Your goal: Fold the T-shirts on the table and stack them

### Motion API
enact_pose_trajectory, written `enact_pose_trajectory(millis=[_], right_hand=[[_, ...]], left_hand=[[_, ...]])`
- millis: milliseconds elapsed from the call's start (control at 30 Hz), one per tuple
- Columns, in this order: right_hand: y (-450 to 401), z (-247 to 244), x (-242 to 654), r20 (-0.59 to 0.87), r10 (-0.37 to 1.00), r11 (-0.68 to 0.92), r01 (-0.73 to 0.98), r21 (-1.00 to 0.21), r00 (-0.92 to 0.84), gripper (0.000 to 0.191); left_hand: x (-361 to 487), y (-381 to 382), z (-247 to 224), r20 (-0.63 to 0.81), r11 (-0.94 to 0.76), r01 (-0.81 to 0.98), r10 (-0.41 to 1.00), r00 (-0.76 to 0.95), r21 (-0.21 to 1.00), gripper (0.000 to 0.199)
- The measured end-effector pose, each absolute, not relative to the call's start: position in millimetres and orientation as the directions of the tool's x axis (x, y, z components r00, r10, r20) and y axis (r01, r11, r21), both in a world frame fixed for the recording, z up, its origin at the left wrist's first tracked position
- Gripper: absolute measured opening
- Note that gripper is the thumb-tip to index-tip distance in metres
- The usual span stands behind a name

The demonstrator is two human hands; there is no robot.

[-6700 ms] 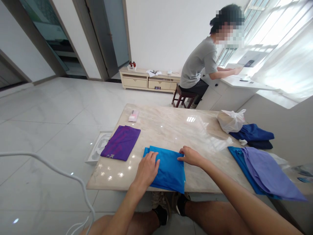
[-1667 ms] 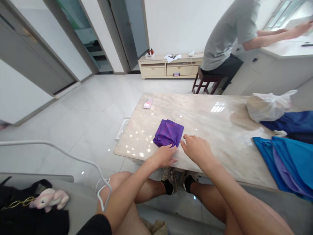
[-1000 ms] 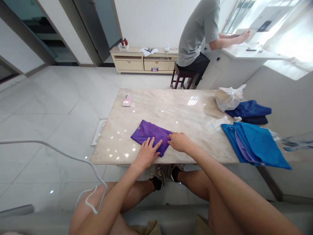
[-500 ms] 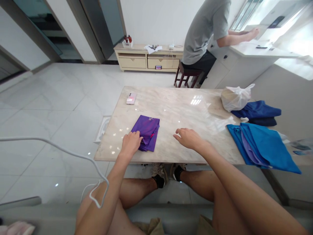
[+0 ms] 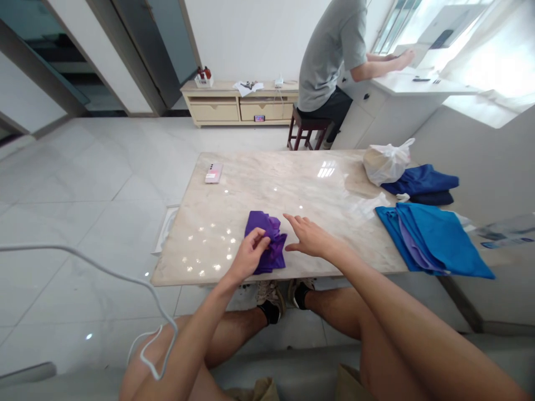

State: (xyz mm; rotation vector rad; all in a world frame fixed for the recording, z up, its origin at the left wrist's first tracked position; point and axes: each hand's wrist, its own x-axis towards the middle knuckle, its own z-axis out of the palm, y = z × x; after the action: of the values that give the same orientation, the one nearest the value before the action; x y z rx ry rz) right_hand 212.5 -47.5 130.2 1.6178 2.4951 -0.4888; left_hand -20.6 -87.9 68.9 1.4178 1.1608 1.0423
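A purple cloth (image 5: 273, 253), folded and bunched into a small bundle, lies near the front edge of the marble-topped table (image 5: 225, 211). My left hand (image 5: 249, 253) is over its left side, thumb and fingertips pinched together on the fabric. Just right of the bundle is my right hand (image 5: 311, 236), fingers spread and holding nothing, its thumb close to the cloth. Blue folded cloths (image 5: 443, 234), with a lilac layer among them, lie at the table's right end.
A phone (image 5: 213, 173) rests at the table's far left. A tied white plastic bag (image 5: 387, 162) and dark blue cloth (image 5: 426, 184) are at the far right. Beyond, a person (image 5: 330, 61) sits on a stool. A white cable (image 5: 104, 273) hangs at left.
The purple cloth has been folded smaller and shifted right. My left hand moved right with it; my right hand came closer to it. The camera view has shifted slightly.
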Motion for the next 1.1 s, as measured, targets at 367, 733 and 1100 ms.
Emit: enact_pose_trajectory(millis=[367, 733, 1100], right_hand=[[-25.8, 170.4, 231.6, 0.102, 0.975, 0.222, 0.895, -0.386, -0.197, 0.04], [-6.7, 160.6, 297.0, 0.572, 0.747, 0.138, 0.762, -0.633, 0.34, 0.029], [0.3, 146.1, 338.2, 0.327, 0.803, -0.096, 0.649, -0.754, 0.498, 0.02]], left_hand=[[-106.3, -53.4, 95.0, 0.009, -0.266, -0.472, 0.878, -0.479, 0.841, 0.039], [-93.5, -55.6, 87.1, -0.016, -0.183, -0.198, 0.693, -0.72, 0.963, 0.037], [-112.2, -61.0, 86.7, -0.003, 0.141, 0.224, 0.854, -0.521, 0.964, 0.041]])
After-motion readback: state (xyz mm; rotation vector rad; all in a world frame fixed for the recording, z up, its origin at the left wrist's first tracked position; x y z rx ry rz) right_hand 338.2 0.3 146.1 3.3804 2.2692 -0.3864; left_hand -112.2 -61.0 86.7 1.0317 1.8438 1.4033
